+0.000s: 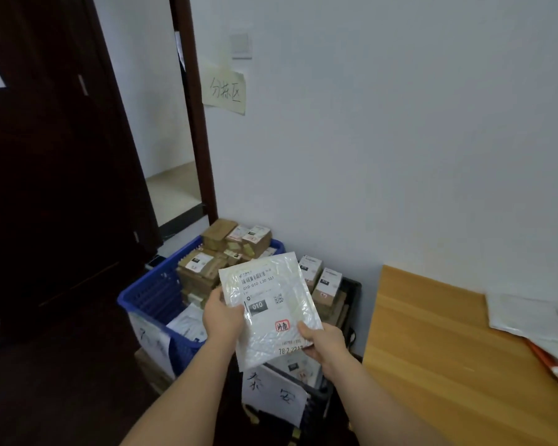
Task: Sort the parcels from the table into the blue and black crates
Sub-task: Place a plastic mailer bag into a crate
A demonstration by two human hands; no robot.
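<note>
I hold a flat white bubble-mailer parcel [269,309] with a printed label, a "010" mark and a red stamp, label side up, above the gap between the two crates. My left hand [222,318] grips its left edge, thumb on top. My right hand [323,344] pinches its lower right corner. The blue crate [155,300] stands on the floor at left, piled with brown cardboard boxes [200,268] and a white mailer. The black crate [351,304] stands right of it against the wall, holding several small boxes [327,284]; most of it is hidden behind the parcel.
A wooden table [432,349] stands at right with white mailers [535,320] and an orange one at its far right edge. Handwritten paper signs hang on both crates' fronts and on the wall [224,90]. A dark door and an open doorway lie at left.
</note>
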